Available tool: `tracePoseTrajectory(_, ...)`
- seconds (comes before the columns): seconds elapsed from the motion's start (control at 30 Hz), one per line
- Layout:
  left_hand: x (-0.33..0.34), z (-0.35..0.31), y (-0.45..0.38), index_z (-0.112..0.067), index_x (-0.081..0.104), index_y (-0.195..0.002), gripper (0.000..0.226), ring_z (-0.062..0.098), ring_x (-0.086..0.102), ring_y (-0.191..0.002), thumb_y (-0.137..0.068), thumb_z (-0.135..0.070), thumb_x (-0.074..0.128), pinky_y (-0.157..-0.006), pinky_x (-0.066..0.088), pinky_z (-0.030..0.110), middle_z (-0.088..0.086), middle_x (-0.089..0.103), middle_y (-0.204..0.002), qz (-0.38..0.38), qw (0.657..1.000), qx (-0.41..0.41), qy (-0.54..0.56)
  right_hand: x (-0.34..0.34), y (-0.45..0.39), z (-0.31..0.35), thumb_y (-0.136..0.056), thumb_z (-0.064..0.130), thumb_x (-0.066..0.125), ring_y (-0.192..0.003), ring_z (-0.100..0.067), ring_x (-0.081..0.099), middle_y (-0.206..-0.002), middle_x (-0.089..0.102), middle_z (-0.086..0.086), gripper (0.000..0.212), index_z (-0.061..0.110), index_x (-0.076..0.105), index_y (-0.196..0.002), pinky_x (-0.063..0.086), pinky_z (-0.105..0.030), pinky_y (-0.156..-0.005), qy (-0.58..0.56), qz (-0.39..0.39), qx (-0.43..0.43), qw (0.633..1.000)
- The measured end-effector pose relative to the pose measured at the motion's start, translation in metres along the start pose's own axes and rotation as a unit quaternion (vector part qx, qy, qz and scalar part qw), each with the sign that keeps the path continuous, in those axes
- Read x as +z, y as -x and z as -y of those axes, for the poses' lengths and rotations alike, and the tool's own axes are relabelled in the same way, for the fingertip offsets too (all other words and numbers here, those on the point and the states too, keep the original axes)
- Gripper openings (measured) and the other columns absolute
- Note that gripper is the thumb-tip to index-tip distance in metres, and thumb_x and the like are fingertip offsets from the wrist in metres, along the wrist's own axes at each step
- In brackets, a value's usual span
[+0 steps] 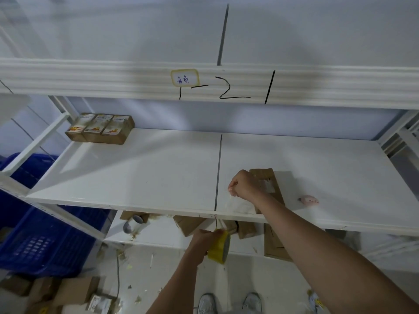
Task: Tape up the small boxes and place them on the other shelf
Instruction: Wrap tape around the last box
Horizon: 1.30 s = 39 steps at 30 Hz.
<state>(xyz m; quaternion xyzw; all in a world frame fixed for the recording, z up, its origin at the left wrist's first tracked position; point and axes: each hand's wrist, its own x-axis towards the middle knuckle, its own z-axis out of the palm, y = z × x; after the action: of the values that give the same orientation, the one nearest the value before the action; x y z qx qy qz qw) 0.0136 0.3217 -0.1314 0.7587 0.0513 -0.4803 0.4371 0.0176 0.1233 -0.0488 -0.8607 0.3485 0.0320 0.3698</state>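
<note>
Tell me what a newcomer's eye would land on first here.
The two arms reaching in: the right hand pulls a strip of clear tape over a brown box on the white shelf, while the left hand holds the yellow tape roll below its front edge. Next, three taped boxes at the shelf's back left corner.

A brown cardboard box lies flat near the white shelf's front edge.

Cardboard box half behind forearm.
</note>
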Motion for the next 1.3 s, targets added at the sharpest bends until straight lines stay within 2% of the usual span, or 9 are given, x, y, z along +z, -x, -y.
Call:
tracePoseTrajectory(0.07,-0.002,0.000,0.001,-0.015,0.059,-0.094,0.039,0.019,0.058,-0.086,-0.084,-0.049,0.075,-0.073,0.051,0.030,0.005,0.061,-0.097,-0.017,1.000,0.008,0.003,0.000,-0.002,0.002,-0.089,0.003,0.072,-0.069,-0.012,0.069,-0.083,0.075,-0.011,0.007,-0.001,0.077,-0.088,0.051,-0.014,-0.059,0.001,-0.005,-0.012,1.000)
tracePoseTrajectory(0.2,-0.002,0.003,-0.006,-0.024,0.054,-0.085,0.036,0.026,0.062,-0.103,-0.080,-0.048,0.080,-0.097,0.052,0.045,0.006,0.063,-0.106,-0.016,0.997,0.049,0.058,0.002,-0.003,-0.003,-0.088,0.002,0.071,-0.077,-0.013,0.068,-0.086,0.075,-0.007,0.007,0.004,0.077,-0.084,0.060,-0.029,-0.079,0.030,-0.014,-0.024,0.999)
tracePoseTrajectory(0.27,-0.002,0.004,-0.005,-0.024,0.055,-0.078,0.038,0.024,0.060,-0.096,-0.079,-0.054,0.078,-0.089,0.048,0.036,0.004,0.061,-0.098,0.002,0.996,0.067,0.060,-0.003,-0.004,-0.002,-0.087,-0.001,0.068,-0.076,-0.015,0.067,-0.085,0.074,-0.007,0.011,0.003,0.077,-0.082,0.060,-0.032,-0.079,0.031,-0.021,-0.027,0.999)
tracePoseTrajectory(0.4,-0.006,0.006,-0.004,-0.017,0.065,-0.081,0.047,0.026,0.063,-0.092,-0.067,-0.058,0.083,-0.085,0.053,0.041,0.007,0.066,-0.094,0.049,0.992,0.101,0.060,-0.025,-0.008,0.004,-0.089,-0.003,0.068,-0.072,-0.021,0.068,-0.084,0.072,-0.014,0.007,-0.004,0.075,-0.088,0.061,-0.030,-0.073,0.000,-0.008,-0.012,1.000)
tracePoseTrajectory(0.57,-0.007,0.008,-0.008,-0.006,0.068,-0.098,0.042,0.015,0.057,-0.078,-0.083,-0.044,0.077,-0.066,0.046,0.025,0.004,0.062,-0.089,0.031,0.998,0.053,0.012,-0.027,-0.001,0.003,-0.089,-0.002,0.069,-0.076,-0.025,0.073,-0.087,0.074,-0.018,0.009,-0.006,0.076,-0.092,0.062,-0.033,-0.078,-0.003,0.007,-0.029,1.000)
tracePoseTrajectory(0.73,-0.003,0.010,-0.013,-0.015,0.059,-0.086,0.038,0.026,0.065,-0.098,-0.081,-0.047,0.079,-0.095,0.053,0.043,0.009,0.066,-0.100,-0.034,0.999,0.019,0.004,-0.026,0.000,0.014,-0.090,0.000,0.070,-0.072,-0.019,0.070,-0.089,0.074,-0.016,0.009,-0.004,0.076,-0.094,0.058,-0.022,-0.071,-0.003,0.010,-0.053,0.999)
tracePoseTrajectory(0.8,0.000,0.011,-0.013,-0.014,0.058,-0.085,0.042,0.025,0.064,-0.096,-0.080,-0.050,0.079,-0.094,0.053,0.041,0.008,0.065,-0.098,-0.040,0.999,0.003,-0.006,-0.025,-0.001,0.013,-0.090,0.000,0.069,-0.077,-0.018,0.069,-0.093,0.073,-0.013,0.010,-0.003,0.076,-0.097,0.057,-0.021,-0.072,0.011,0.029,-0.052,0.998)
tracePoseTrajectory(0.97,0.009,0.023,-0.014,-0.007,0.060,-0.111,0.064,0.021,0.064,-0.093,-0.078,-0.060,0.075,-0.074,0.050,0.030,0.007,0.067,-0.106,-0.034,0.996,-0.047,-0.072,-0.009,0.003,0.003,-0.091,0.005,0.070,-0.100,-0.022,0.069,-0.107,0.075,-0.011,0.012,0.003,0.079,-0.099,0.055,-0.031,-0.094,0.050,0.046,-0.065,0.996)
tracePoseTrajectory(1.3,0.021,0.027,-0.016,-0.012,0.055,-0.101,0.053,0.019,0.062,-0.087,-0.083,-0.060,0.070,-0.075,0.050,0.029,0.002,0.062,-0.093,-0.045,0.993,-0.054,-0.093,0.011,-0.007,-0.004,-0.094,-0.001,0.064,-0.106,-0.025,0.068,-0.115,0.072,-0.016,0.017,-0.002,0.075,-0.107,0.047,-0.019,-0.085,0.083,0.020,-0.069,0.994)
